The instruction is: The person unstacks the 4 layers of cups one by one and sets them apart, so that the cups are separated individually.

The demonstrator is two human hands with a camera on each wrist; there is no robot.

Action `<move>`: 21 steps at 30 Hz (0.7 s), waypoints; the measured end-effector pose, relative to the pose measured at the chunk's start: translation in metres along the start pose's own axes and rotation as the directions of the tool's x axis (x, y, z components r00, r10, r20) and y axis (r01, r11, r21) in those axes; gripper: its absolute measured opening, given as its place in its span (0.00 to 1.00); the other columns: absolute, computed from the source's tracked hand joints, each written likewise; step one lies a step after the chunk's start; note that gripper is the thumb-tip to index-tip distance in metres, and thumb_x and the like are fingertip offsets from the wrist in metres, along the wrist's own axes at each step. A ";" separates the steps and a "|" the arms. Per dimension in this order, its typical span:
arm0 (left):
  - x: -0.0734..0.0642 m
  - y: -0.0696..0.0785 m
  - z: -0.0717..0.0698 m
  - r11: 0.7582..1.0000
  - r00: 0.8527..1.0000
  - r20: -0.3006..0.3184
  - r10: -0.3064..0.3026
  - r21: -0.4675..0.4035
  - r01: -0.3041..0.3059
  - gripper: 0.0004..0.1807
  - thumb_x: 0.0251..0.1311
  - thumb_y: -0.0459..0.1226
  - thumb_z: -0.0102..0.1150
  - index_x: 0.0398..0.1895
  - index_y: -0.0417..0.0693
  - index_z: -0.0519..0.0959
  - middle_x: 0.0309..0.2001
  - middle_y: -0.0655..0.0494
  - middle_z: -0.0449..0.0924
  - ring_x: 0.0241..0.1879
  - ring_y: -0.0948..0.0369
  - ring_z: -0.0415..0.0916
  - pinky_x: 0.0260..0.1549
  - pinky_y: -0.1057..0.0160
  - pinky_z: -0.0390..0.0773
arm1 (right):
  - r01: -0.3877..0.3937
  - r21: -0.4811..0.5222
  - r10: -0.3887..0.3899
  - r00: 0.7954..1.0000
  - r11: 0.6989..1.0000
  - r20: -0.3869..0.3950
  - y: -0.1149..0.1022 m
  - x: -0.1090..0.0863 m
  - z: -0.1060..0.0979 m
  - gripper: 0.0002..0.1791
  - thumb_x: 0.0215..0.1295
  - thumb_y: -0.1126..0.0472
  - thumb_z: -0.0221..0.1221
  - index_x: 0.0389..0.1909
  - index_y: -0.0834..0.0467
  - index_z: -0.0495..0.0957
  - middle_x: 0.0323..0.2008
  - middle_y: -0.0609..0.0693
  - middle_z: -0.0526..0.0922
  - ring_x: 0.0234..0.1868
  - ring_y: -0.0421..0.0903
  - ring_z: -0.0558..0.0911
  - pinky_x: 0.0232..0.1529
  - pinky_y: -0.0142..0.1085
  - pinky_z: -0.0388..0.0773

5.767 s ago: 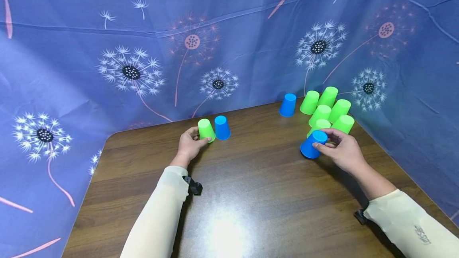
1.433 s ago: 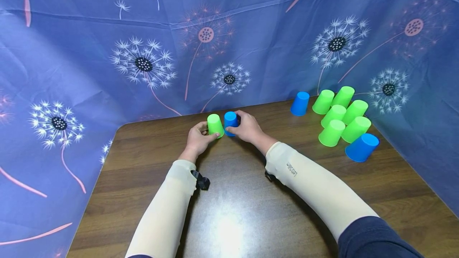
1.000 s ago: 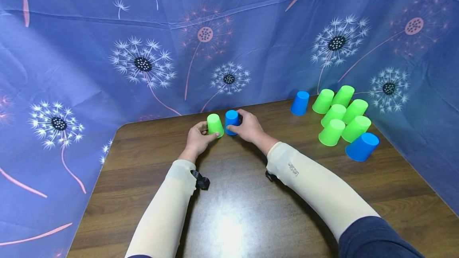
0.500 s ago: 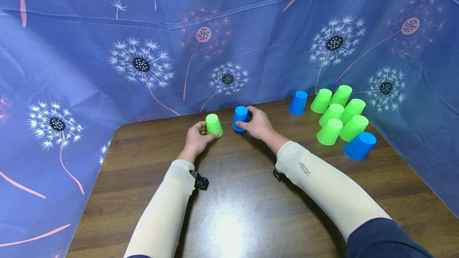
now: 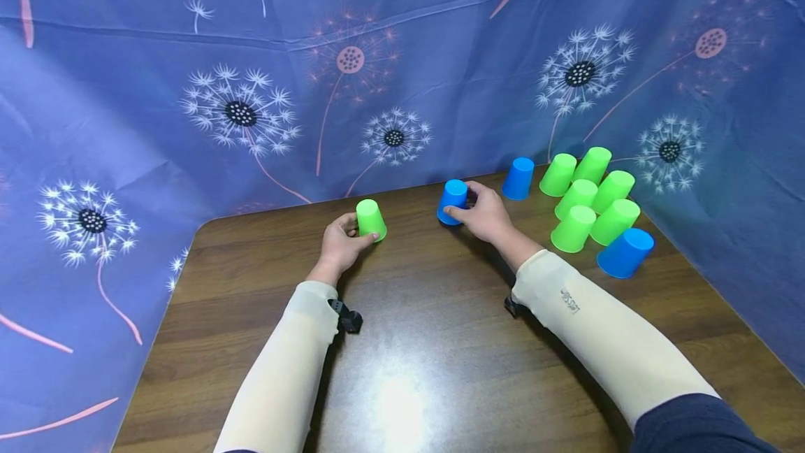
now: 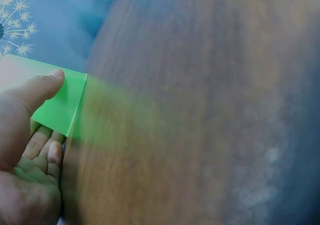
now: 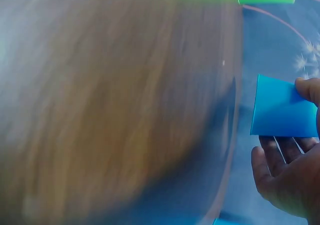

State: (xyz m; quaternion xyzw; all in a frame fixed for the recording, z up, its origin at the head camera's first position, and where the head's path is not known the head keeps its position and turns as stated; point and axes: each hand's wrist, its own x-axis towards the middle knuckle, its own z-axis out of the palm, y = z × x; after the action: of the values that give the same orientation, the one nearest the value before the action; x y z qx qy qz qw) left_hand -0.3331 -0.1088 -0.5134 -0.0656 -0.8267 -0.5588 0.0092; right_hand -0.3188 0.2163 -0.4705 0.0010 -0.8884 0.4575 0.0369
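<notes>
In the head view my left hand [image 5: 339, 247] holds an upside-down green plastic cup [image 5: 371, 221] on the table near its back edge. The left wrist view shows the thumb [image 6: 47, 87] across that cup's side, with the fingers beneath. To the right, my right hand [image 5: 489, 215] grips an upside-down blue cup [image 5: 451, 201] between thumb and fingers. In the right wrist view, backdrop shows between this blue cup's rim [image 7: 255, 105] and the table edge. A second blue cup [image 5: 518, 179] stands just beyond my right fingers.
Several green cups [image 5: 575, 229] stand upside down in a close group at the table's right side. Another blue cup [image 5: 625, 254] is at their near end. A blue dandelion-print cloth [image 5: 453, 89] hangs behind the brown wooden table [image 5: 440, 341].
My right hand earlier held the blue cup at the group's near end; it since took the one beside my left hand's green cup and has moved it right. My left hand stays put.
</notes>
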 end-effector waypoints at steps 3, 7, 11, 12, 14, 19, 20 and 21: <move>0.000 0.000 0.000 1.000 1.000 0.003 0.004 0.003 -0.004 0.32 0.57 0.33 0.79 0.64 0.35 0.78 0.57 0.41 0.84 0.58 0.49 0.79 0.61 0.53 0.76 | -0.006 -0.012 0.006 1.000 1.000 -0.031 0.008 -0.003 -0.009 0.39 0.68 0.49 0.71 0.73 0.62 0.69 0.64 0.63 0.78 0.64 0.61 0.78 0.63 0.56 0.77; 0.000 0.000 0.000 1.000 1.000 0.010 -0.002 0.006 0.001 0.33 0.57 0.33 0.79 0.65 0.36 0.78 0.57 0.41 0.84 0.59 0.49 0.79 0.61 0.53 0.76 | -0.015 0.005 0.016 0.997 1.000 -0.070 0.021 -0.007 -0.022 0.38 0.68 0.51 0.71 0.72 0.63 0.70 0.64 0.64 0.78 0.64 0.62 0.77 0.64 0.57 0.76; 0.000 0.000 0.000 1.000 1.000 0.009 0.000 0.001 0.000 0.32 0.57 0.33 0.79 0.65 0.36 0.78 0.57 0.41 0.84 0.58 0.49 0.80 0.61 0.53 0.76 | -0.029 0.035 0.032 0.994 0.999 -0.106 0.033 -0.010 -0.033 0.36 0.68 0.52 0.71 0.71 0.63 0.70 0.65 0.65 0.77 0.66 0.63 0.76 0.66 0.58 0.74; 0.000 0.000 0.000 1.000 1.000 0.008 0.002 0.000 -0.002 0.32 0.57 0.33 0.79 0.65 0.36 0.78 0.57 0.41 0.84 0.58 0.49 0.80 0.61 0.53 0.76 | -0.031 0.036 0.035 0.993 0.999 -0.116 0.036 -0.010 -0.035 0.36 0.68 0.51 0.71 0.70 0.64 0.71 0.65 0.65 0.77 0.66 0.63 0.75 0.66 0.58 0.74; 0.000 0.000 0.000 1.000 1.000 0.007 0.004 -0.002 -0.004 0.32 0.57 0.33 0.79 0.64 0.36 0.78 0.57 0.41 0.84 0.58 0.49 0.80 0.61 0.53 0.76 | -0.036 0.033 0.041 0.990 0.999 -0.132 0.042 -0.010 -0.040 0.36 0.68 0.51 0.71 0.70 0.64 0.71 0.65 0.65 0.77 0.66 0.63 0.76 0.66 0.58 0.74; -0.002 0.001 0.000 1.000 1.000 0.005 -0.003 0.001 0.003 0.32 0.56 0.33 0.79 0.64 0.36 0.78 0.57 0.41 0.84 0.58 0.49 0.79 0.61 0.53 0.76 | -0.060 0.016 0.062 0.984 0.998 -0.168 0.053 -0.009 -0.049 0.35 0.69 0.51 0.70 0.70 0.64 0.71 0.65 0.65 0.77 0.66 0.64 0.75 0.66 0.59 0.73; -0.002 0.002 0.000 1.000 1.000 0.004 -0.005 0.003 0.005 0.32 0.56 0.33 0.79 0.64 0.36 0.78 0.57 0.41 0.84 0.58 0.49 0.79 0.61 0.53 0.76 | -0.069 0.010 0.070 0.982 0.998 -0.174 0.054 -0.009 -0.050 0.35 0.69 0.51 0.70 0.70 0.64 0.71 0.65 0.66 0.76 0.66 0.64 0.75 0.66 0.60 0.73; -0.002 0.002 0.000 1.000 1.000 0.003 -0.004 0.003 0.004 0.32 0.56 0.33 0.79 0.64 0.35 0.78 0.57 0.41 0.84 0.58 0.49 0.79 0.61 0.53 0.76 | -0.080 0.002 0.079 0.980 0.997 -0.181 0.055 -0.009 -0.051 0.36 0.69 0.51 0.70 0.70 0.64 0.70 0.66 0.66 0.76 0.67 0.65 0.74 0.67 0.60 0.72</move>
State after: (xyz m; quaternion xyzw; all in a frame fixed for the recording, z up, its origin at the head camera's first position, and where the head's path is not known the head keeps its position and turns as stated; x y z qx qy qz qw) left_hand -0.3306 -0.1085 -0.5117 -0.0646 -0.8278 -0.5573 0.0070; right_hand -0.3082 0.2898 -0.4860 -0.0759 -0.8819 0.4546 0.0990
